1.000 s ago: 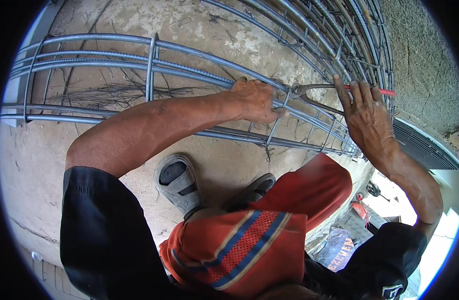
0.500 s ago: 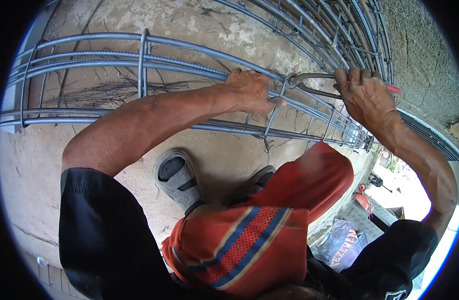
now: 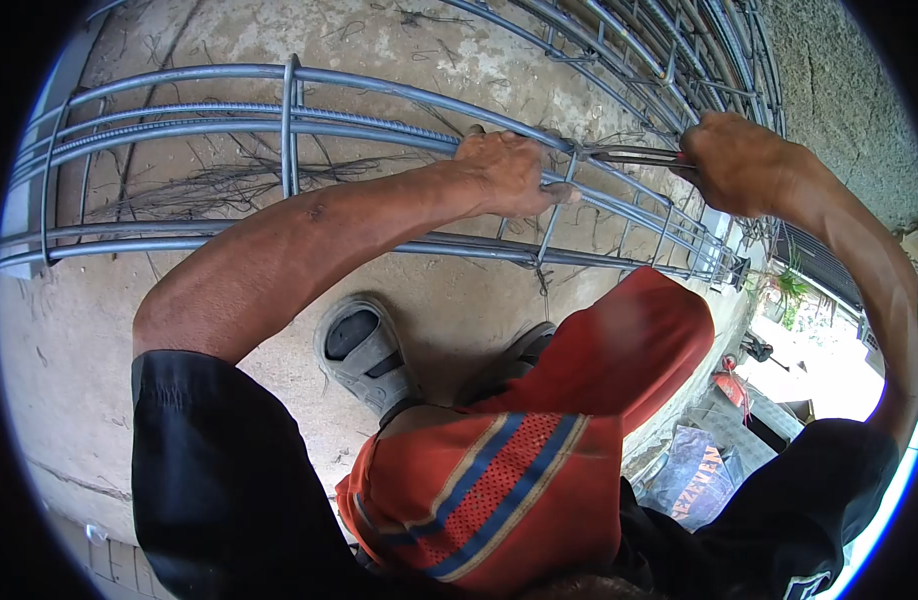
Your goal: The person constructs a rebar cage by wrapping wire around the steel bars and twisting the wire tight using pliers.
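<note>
My left hand (image 3: 509, 175) is wrapped round the upper bars of a long rebar cage (image 3: 379, 128), just left of one of its cross ties. To its right my right hand (image 3: 734, 165) grips the handles of the pincers (image 3: 634, 156), whose red grips are mostly hidden in the fist. The pincers' jaws touch the cage where a long bar meets the cross tie; any wire between them is too small to make out. Their two handles lie close together.
More rebar cages (image 3: 669, 75) are stacked at the upper right beside a rough wall (image 3: 849, 120). Thin wire pieces (image 3: 209, 185) lie on the concrete floor. My sandalled foot (image 3: 364, 350) is below the cage. A printed bag (image 3: 694, 480) lies lower right.
The pincers' handles have closed together, and my right hand has turned from spread fingers into a fist round them. My left hand has stayed at nearly the same spot on the cage.
</note>
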A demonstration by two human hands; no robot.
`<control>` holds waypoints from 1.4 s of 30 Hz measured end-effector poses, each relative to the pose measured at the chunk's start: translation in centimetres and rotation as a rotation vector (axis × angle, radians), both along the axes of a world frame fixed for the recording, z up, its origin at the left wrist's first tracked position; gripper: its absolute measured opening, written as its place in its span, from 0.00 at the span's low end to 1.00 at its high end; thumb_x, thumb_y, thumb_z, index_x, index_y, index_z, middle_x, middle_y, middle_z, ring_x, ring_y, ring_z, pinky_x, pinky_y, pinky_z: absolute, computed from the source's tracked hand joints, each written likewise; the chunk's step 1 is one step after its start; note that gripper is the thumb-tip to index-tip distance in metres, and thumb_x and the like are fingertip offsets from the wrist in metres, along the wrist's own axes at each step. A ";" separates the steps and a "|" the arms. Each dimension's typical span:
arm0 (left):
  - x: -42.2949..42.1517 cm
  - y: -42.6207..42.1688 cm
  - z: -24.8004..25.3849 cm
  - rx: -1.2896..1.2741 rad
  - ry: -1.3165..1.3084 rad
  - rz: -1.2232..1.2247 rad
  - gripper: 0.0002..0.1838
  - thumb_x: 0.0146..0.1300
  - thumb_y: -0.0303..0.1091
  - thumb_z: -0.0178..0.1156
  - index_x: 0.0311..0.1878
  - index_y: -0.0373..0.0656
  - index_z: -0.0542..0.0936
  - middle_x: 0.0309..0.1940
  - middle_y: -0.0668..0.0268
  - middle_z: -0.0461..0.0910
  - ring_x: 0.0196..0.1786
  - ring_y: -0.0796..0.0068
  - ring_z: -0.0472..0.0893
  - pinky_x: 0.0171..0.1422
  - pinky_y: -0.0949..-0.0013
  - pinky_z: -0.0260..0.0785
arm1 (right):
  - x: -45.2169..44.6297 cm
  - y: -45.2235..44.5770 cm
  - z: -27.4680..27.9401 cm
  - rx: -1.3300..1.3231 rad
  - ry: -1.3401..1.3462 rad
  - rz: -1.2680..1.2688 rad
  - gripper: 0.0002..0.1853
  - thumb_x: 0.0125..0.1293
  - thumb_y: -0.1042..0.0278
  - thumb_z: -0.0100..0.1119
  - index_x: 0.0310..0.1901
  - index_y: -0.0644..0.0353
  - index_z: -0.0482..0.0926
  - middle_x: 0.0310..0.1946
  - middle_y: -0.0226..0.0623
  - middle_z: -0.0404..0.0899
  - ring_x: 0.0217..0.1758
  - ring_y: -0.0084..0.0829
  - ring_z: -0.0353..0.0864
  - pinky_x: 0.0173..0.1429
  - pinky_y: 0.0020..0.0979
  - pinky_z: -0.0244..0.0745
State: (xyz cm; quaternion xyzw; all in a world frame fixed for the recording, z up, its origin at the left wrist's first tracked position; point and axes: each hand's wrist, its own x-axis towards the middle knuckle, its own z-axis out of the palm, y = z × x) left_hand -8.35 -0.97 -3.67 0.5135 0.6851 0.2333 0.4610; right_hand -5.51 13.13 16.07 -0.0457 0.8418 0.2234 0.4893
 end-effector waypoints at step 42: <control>0.0 -0.2 -0.5 0.136 -0.009 0.065 0.42 0.55 0.73 0.46 0.43 0.35 0.79 0.43 0.51 0.79 0.51 0.57 0.78 0.57 0.56 0.67 | 2.9 0.5 1.3 0.294 0.213 0.781 0.32 0.65 0.42 0.44 0.62 0.59 0.65 0.36 0.40 0.72 0.39 0.33 0.73 0.42 0.35 0.72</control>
